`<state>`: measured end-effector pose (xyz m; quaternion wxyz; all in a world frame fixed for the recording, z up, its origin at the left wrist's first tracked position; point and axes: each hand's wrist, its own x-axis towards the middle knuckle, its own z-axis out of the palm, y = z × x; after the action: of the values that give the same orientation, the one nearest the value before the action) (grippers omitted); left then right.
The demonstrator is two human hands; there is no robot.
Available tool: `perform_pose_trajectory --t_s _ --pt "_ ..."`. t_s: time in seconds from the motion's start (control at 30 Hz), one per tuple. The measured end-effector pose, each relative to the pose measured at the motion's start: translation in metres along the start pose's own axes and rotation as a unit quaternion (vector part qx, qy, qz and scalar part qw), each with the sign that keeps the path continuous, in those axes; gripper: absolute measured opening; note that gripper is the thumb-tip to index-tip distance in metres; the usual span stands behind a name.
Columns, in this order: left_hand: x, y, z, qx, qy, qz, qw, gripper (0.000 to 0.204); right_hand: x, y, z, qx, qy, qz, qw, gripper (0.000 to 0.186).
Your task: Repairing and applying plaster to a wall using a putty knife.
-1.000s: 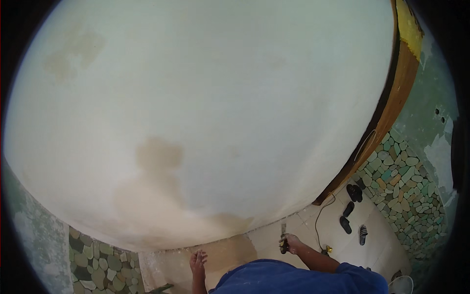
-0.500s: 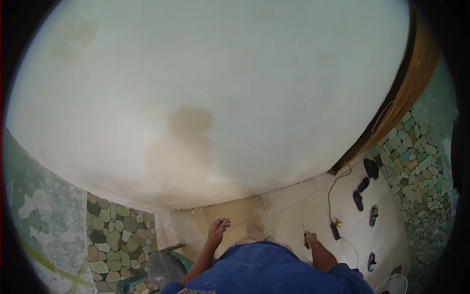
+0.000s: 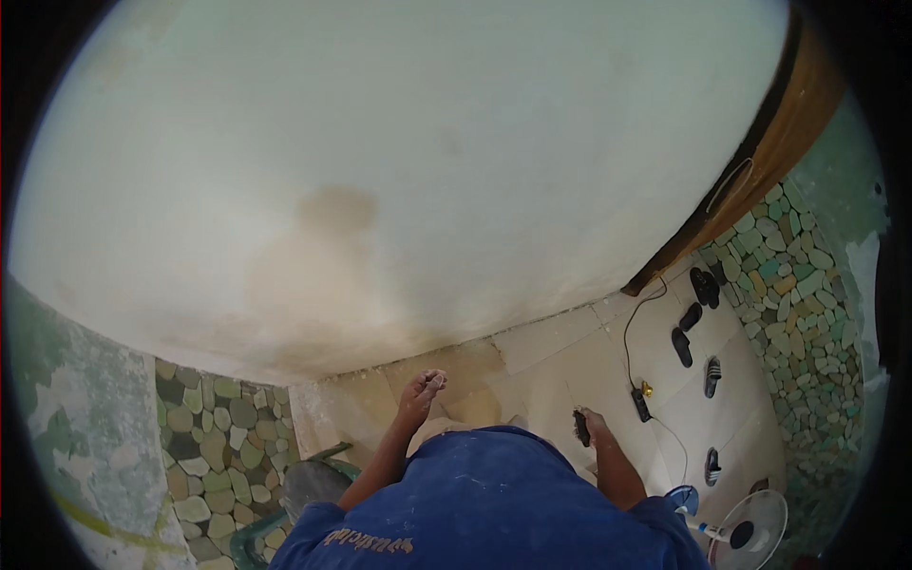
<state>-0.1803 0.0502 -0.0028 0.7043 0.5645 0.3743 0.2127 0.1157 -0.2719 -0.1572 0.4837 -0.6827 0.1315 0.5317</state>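
Gripping a dark tool (image 3: 581,429) in the right hand (image 3: 595,425) here, and it's hanging in front of the big white wall (image 3: 494,171), not touching it. The left hand (image 3: 421,391) is half curling in front of the wall too, looking dusty; can't tell if it's pinching anything. IMO, holding the tool firmly with a loose wrist is working best, while minding the cord (image 3: 626,334) that's trailing from the wall's right-hand end.
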Motion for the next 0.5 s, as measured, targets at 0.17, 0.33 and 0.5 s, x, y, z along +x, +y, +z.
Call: perform_pose_trajectory --t_s 0.17,0.33,0.5 --pt "0.017 0.009 -0.042 0.015 -0.036 0.005 0.999 0.028 -0.007 0.001 0.034 0.040 0.055 -0.010 0.998 0.032" --pt "0.019 0.013 -0.102 0.012 0.017 -0.016 1.000 0.029 0.006 -0.004 0.083 0.159 0.137 -0.065 0.976 0.033" --pt "0.019 0.004 -0.158 -0.006 0.056 -0.041 0.998 0.028 0.019 -0.039 0.139 0.142 0.133 -0.135 0.971 0.031"
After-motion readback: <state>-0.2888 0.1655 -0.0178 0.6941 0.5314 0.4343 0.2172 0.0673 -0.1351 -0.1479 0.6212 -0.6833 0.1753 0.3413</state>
